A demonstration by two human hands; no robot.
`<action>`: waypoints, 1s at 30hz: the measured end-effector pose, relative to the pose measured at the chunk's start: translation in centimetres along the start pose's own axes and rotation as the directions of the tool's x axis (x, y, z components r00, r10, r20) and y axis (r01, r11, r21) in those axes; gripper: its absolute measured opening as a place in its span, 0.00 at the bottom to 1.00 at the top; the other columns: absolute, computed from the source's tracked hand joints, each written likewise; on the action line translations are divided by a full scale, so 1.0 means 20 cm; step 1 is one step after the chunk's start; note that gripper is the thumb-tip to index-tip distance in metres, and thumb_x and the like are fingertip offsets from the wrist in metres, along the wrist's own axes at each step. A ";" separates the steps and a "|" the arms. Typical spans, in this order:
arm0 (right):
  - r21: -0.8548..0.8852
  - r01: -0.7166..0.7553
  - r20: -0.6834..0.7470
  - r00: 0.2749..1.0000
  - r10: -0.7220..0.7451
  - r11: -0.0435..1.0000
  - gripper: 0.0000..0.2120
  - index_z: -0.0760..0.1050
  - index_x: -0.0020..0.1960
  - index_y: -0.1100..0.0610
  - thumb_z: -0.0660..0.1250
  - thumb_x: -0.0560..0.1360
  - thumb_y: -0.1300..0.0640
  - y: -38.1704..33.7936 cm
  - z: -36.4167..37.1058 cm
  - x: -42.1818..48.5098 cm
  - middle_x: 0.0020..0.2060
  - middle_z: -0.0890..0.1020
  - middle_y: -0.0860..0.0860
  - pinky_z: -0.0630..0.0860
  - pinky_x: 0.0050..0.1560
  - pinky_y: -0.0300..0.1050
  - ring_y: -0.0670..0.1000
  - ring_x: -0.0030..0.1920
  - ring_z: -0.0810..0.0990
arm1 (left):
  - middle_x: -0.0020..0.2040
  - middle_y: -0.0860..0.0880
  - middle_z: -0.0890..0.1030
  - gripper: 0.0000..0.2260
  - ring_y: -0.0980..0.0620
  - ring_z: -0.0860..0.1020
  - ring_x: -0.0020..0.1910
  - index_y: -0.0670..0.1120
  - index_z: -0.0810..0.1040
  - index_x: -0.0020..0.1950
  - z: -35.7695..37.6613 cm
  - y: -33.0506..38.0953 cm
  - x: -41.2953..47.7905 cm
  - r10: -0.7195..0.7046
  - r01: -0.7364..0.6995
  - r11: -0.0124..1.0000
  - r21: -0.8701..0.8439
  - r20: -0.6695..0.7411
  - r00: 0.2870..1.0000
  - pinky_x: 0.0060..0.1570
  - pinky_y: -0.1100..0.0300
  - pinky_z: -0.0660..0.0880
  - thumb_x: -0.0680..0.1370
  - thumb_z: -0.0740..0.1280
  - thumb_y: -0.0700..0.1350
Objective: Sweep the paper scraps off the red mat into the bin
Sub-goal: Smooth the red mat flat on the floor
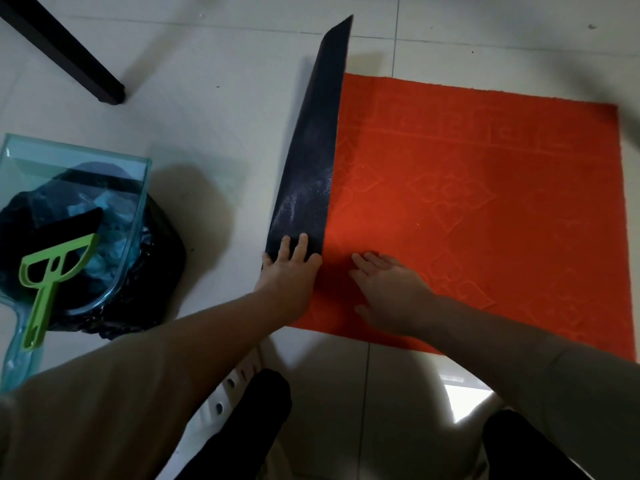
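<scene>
Bin point(162, 244) lined with a black bag, on the tiled floor point(207, 116) left of the red mat point(485, 220). I see pale paper scraps point(104, 202) inside it, under a clear teal dustpan point(69, 174) carrying a green plastic tool point(52, 268). The mat is embossed pile, and its left edge is lifted to show dark mesh backing point(311, 150). The left hand point(289, 275) holds that edge, fingers on the backing. The right hand point(388, 292) lies flat on the pile, fingers straight.
</scene>
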State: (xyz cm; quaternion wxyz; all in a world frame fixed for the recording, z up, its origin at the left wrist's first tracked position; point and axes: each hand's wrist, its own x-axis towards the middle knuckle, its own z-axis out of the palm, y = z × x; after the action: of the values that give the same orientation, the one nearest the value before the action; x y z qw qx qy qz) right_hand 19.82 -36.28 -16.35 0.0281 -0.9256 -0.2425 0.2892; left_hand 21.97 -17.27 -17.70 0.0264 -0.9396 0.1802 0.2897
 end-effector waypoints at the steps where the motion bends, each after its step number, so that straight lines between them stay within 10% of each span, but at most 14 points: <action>1: -0.003 0.004 0.004 1.000 -0.004 1.000 0.33 0.60 0.75 0.57 0.62 0.76 0.43 0.00 0.00 0.00 0.78 0.55 0.57 0.51 0.77 0.51 0.56 0.77 0.56 | 0.79 0.42 0.46 0.23 0.35 0.47 0.76 0.49 0.60 0.70 -0.01 0.00 0.01 0.010 -0.010 1.000 -0.002 0.032 0.999 0.68 0.32 0.58 0.76 0.61 0.41; 9: 0.000 0.017 0.043 0.999 -0.017 1.000 0.34 0.58 0.76 0.58 0.62 0.76 0.44 0.01 -0.02 0.01 0.78 0.54 0.57 0.50 0.77 0.52 0.56 0.77 0.55 | 0.79 0.47 0.53 0.21 0.41 0.55 0.76 0.48 0.66 0.65 -0.08 -0.04 -0.03 -0.010 0.005 0.986 -0.166 -0.030 1.000 0.67 0.42 0.66 0.73 0.64 0.44; 14: -0.003 0.043 0.054 0.998 -0.043 0.999 0.34 0.57 0.77 0.58 0.62 0.76 0.45 0.04 0.00 0.00 0.78 0.52 0.58 0.48 0.77 0.52 0.56 0.78 0.53 | 0.76 0.47 0.63 0.34 0.46 0.80 0.53 0.49 0.58 0.73 -0.11 -0.08 -0.22 -0.244 0.118 0.926 -0.358 -0.331 0.912 0.40 0.59 0.76 0.70 0.67 0.45; 17: -0.014 0.050 0.060 0.997 -0.049 0.999 0.35 0.56 0.77 0.58 0.61 0.76 0.45 0.04 0.01 0.00 0.79 0.51 0.57 0.47 0.78 0.53 0.56 0.78 0.52 | 0.78 0.39 0.51 0.41 0.39 0.58 0.75 0.44 0.50 0.77 -0.12 -0.16 -0.28 -0.255 0.156 0.961 -0.227 -0.525 0.812 0.72 0.45 0.61 0.70 0.68 0.48; 19: -0.016 0.055 0.054 0.997 -0.054 0.998 0.35 0.56 0.77 0.58 0.62 0.76 0.45 0.05 0.01 0.00 0.79 0.51 0.57 0.46 0.78 0.52 0.56 0.78 0.52 | 0.78 0.39 0.49 0.39 0.40 0.47 0.77 0.47 0.51 0.78 -0.14 -0.20 -0.28 -0.170 0.120 0.985 -0.123 -0.591 0.789 0.75 0.42 0.49 0.72 0.67 0.52; 24: -0.051 0.066 0.024 0.998 -0.065 0.997 0.35 0.54 0.78 0.57 0.62 0.76 0.46 0.05 0.04 -0.01 0.79 0.49 0.57 0.46 0.77 0.54 0.55 0.78 0.50 | 0.78 0.46 0.37 0.47 0.37 0.37 0.76 0.61 0.43 0.77 -0.04 -0.17 -0.21 -0.074 0.076 0.997 0.002 -0.235 0.969 0.73 0.36 0.49 0.67 0.70 0.64; 30: 0.023 -0.046 -0.096 0.994 0.048 0.999 0.37 0.51 0.79 0.49 0.62 0.74 0.44 0.08 0.14 -0.13 0.79 0.46 0.50 0.42 0.77 0.56 0.52 0.79 0.44 | 0.76 0.48 0.30 0.49 0.34 0.34 0.74 0.67 0.36 0.73 0.06 -0.18 -0.07 -0.119 0.124 0.986 -0.115 0.046 0.992 0.67 0.27 0.49 0.66 0.70 0.66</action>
State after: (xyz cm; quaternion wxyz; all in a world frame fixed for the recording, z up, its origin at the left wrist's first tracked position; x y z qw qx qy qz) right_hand 17.18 -39.19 -17.74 0.0423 -0.9436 -0.2160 0.2474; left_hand 21.54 -13.18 -18.17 -0.0077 -0.9430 0.1046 0.3158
